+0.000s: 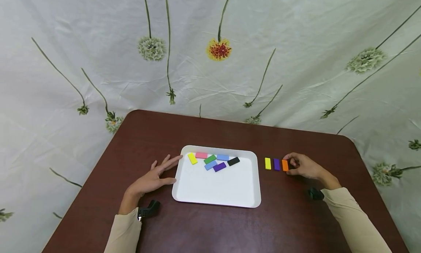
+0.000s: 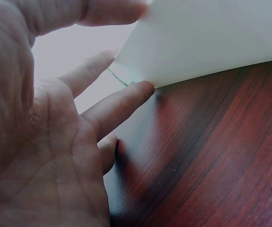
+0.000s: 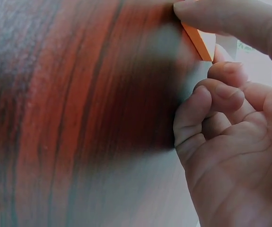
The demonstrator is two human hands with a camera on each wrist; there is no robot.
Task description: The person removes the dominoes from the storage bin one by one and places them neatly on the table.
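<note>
At the right of the tray, my right hand [image 1: 307,167] pinches an orange domino-like block [image 1: 285,165] between thumb and index finger. The right wrist view shows the thumb on one end of this orange block [image 3: 201,43], the other fingers curled below. A purple block [image 1: 276,164] and a yellow block [image 1: 268,163] stand in a row with it to the left. My left hand [image 1: 148,181] has its fingers spread, with fingertips right at the left wall of the white tray [image 1: 217,204]. In the left wrist view, straight fingers [image 2: 119,109] meet the tray's side.
Inside the tray, several coloured blocks lie towards the far side, among them a green block [image 1: 210,159], a pink block [image 1: 201,155] and a black block [image 1: 233,161]. Everything sits on a dark brown table [image 1: 204,231]. A flower-printed cloth [image 1: 197,74] hangs behind it.
</note>
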